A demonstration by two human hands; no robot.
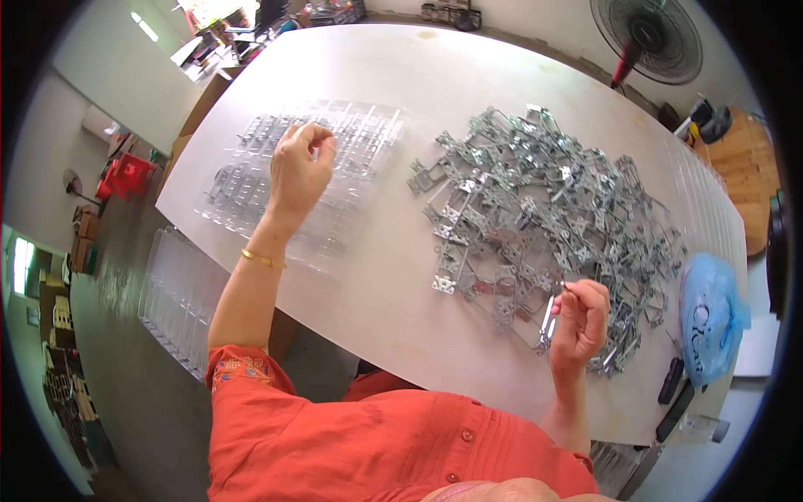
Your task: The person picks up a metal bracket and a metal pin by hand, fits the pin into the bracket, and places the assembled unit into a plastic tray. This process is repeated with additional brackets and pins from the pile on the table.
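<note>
We have our left hand [301,167] raised over the clear plastic tray [322,238] on the left side of the table [368,322]. Its thumb and forefinger are bent toward each other with the tips close together, but we cannot tell whether anything is pinched between them. Small metal pieces [247,186] sit in rows in the tray, just beside and below that hand. Our right hand [581,322] is at the near edge of a big loose pile of metal parts [535,209], its thumb and fingers pinching one metal part [548,322], which hangs down on the hand's left side. The pile spreads over the middle and right of the table, well apart from the tray. To the right of the pile we see a blue plastic bag [709,318], with a black-handled tool [671,381] just beside it. A fan [646,35] stands beyond the table's far right edge
</note>
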